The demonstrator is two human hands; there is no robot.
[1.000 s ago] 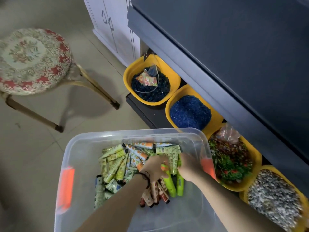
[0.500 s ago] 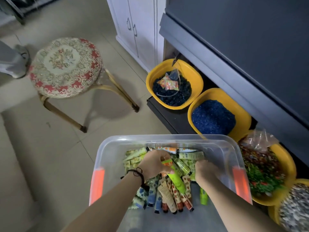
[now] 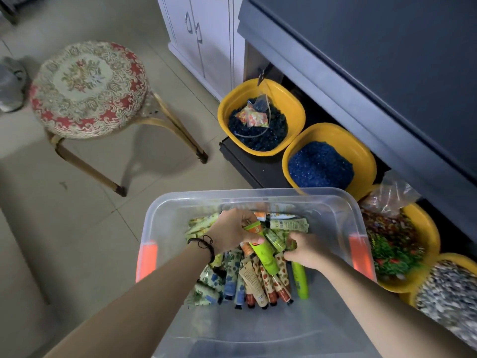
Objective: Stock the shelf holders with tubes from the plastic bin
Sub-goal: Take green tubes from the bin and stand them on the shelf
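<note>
- Lower centre of the frame: clear plastic bin [image 3: 165,205], with an orange latch [image 3: 146,259] on its left side and a second one on the right.
- Inside, heaped from the far wall to the middle: tubes [image 3: 247,280] by the dozen — leafy prints, blue flowers, red fruit, plain tan, caps mostly pointing toward the bottom of the frame.
- Left hand [image 3: 232,231], black band [image 3: 204,244] at the wrist, in from the lower left and wrapped round a bright green tube [image 3: 263,251]. Thumb across it, tube slanting down to the right over the pile.
- Right hand [image 3: 304,250] in from the lower right, knuckles up, fingers curled down into the pile just beside that green tube. Gripping or only digging — cannot tell.
- Below the right hand, a lime tube [image 3: 300,282] lying flat among the others.
- Right of the bin, under a dark counter [image 3: 374,60]: four yellow tubs in a diagonal row.
- Top tub [image 3: 224,109]: dark blue stones, with a small colourful packet [image 3: 254,118] on top.
- Second tub [image 3: 335,130], touching the bin's far corner: brighter blue gravel [image 3: 320,164], level and full.
- Third tub [image 3: 428,228], right edge: mixed green, red and brown bits [image 3: 392,244], with a crinkled clear bag [image 3: 392,192] at its upper end.
- Fourth tub [image 3: 454,258], lower right corner: pale grey pebbles [image 3: 449,293], blurred.
- Upper left: round embroidered stool [image 3: 87,89] on the tiled floor.
- Top centre: white cabinet [image 3: 201,34].
</note>
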